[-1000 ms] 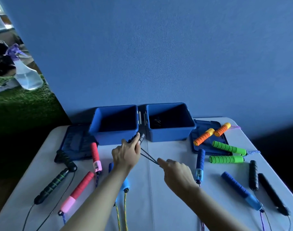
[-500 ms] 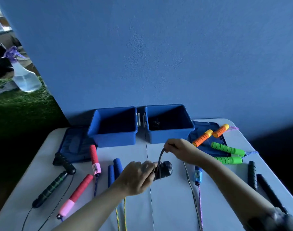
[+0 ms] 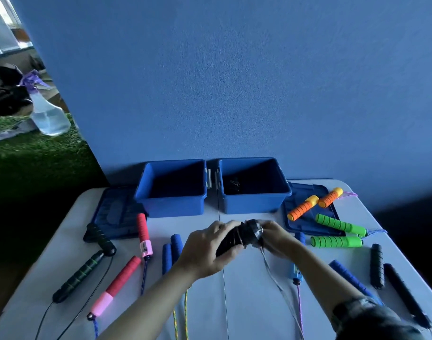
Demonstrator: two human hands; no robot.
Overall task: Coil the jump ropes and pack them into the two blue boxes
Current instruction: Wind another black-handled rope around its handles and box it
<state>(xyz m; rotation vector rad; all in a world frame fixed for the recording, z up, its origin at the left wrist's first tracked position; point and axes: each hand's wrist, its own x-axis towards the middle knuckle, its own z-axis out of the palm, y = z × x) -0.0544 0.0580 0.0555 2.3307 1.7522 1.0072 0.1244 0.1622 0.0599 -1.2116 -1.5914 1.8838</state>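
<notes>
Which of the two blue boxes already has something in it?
The right-hand box: a small dark tangle lies on its floor. The left-hand box beside it looks empty.

Two boxes side by side behind hands.

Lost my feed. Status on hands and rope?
Left hand and right hand both grip the black rope handles. Cord trails, not fully coiled. Right box path open.
</notes>
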